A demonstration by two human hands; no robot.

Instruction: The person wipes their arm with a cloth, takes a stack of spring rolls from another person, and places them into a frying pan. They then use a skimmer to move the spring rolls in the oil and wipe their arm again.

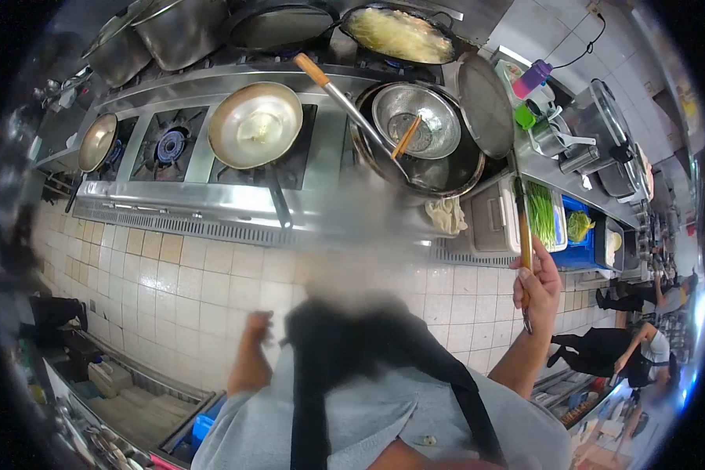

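Note:
My right hand (536,278) is wrapped round the wooden handle of a round mesh skimmer (484,106). The skimmer's disc is tilted up at the right side of a large dark wok (362,149). Inside that wok sits a metal strainer bowl (388,102) with a pair of wooden chopsticks (407,135) in it. A long wood-ended ladle (345,102) leans across the wok's left rim. Low on the left, my left hand (260,325) hangs near my body, somewhat blurred, its fingers loosely apart and nothing visible in them.
A pale frying pan (256,125) and a smaller pan (98,143) sit on burners to the left. Behind are stockpots (182,35) and a pan of pale food (399,35). Chopped greens (540,211) fill a tub at right. Other people (634,356) stand far right.

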